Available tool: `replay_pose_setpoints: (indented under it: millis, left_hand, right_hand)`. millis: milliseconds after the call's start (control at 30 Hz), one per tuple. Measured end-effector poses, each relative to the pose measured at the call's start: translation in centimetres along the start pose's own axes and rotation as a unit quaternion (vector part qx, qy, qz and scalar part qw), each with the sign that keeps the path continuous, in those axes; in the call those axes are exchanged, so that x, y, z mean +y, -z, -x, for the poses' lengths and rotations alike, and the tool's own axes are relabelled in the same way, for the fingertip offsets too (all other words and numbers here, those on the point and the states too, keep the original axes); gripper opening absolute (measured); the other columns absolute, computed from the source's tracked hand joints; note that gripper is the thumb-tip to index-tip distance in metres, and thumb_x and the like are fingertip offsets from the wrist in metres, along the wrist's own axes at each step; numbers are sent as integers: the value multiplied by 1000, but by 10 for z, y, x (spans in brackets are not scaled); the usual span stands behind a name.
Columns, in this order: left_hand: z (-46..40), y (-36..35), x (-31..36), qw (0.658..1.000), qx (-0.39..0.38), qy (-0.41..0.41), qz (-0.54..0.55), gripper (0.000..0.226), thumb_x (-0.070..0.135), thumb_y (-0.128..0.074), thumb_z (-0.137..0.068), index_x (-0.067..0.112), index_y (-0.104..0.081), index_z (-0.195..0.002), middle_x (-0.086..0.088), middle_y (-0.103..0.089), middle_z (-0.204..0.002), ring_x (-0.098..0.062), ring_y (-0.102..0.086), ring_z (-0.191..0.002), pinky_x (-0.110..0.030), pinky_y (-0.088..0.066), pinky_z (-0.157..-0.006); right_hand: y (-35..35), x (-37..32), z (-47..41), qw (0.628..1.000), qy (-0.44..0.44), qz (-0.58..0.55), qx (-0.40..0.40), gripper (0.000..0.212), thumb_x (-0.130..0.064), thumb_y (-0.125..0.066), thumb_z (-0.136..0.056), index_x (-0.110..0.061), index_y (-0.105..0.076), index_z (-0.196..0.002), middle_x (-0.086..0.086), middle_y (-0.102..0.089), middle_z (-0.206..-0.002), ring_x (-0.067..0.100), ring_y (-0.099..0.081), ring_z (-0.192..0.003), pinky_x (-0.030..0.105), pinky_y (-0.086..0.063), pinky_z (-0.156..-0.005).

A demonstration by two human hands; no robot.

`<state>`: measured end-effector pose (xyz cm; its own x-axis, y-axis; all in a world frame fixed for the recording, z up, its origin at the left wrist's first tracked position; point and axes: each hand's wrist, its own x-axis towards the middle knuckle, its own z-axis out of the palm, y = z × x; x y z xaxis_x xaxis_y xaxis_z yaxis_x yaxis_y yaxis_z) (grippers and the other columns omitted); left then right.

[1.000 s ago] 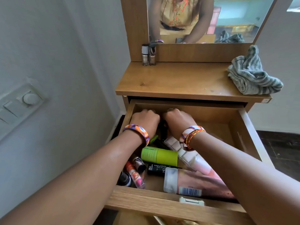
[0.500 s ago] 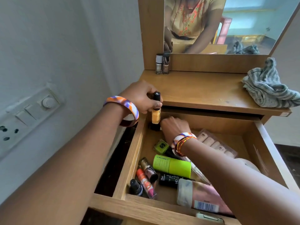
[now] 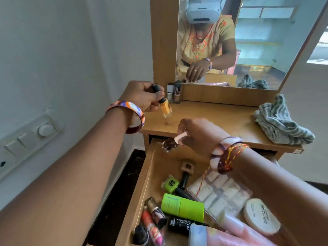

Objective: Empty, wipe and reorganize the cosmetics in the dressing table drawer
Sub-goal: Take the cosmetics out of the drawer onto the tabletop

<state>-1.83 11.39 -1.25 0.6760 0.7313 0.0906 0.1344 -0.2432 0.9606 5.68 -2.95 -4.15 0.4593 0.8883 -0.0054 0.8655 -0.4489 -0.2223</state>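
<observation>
The small dark bottle with a pale cap (image 3: 171,143) in the right hand (image 3: 200,135) is motion-blurred, its label unreadable. The pink plastic bottle with a white cap (image 3: 221,235) in the open wooden drawer (image 3: 142,192) runs off the bottom edge. The right forearm hides the drawer's right side.

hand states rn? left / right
Left hand: grips a yellow nail polish bottle by its black cap.
Right hand: pinches a dark nail polish bottle above the drawer.
</observation>
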Motion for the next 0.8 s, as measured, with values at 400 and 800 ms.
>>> replay_pose_setpoints:
  millis: [400,800]
  left_hand:
    - [-61,-27,-11,981,117,-45,-151,28,13,-79,-71,1,-71,-95,-18,-72,-98,-31,-69,-90,-41,-56,-86]
    - [-80,-44,-27,987,143,-40,-65,32,11,-75,-76,4,-70,-107,-16,-70,-109,-29,-68,-97,-42,-56,-89]
  right_hand:
    - [54,11,-101,993,-43,10,105,29,-10,-56,-90,-10,-65,-118,10,-61,-125,26,-56,-117,28,-45,-94]
    - [41,11,-137,990,-52,-3,128,18,-2,-44,-93,-1,-53,-77,15,-53,-77,30,-53,-89,23,-39,-59]
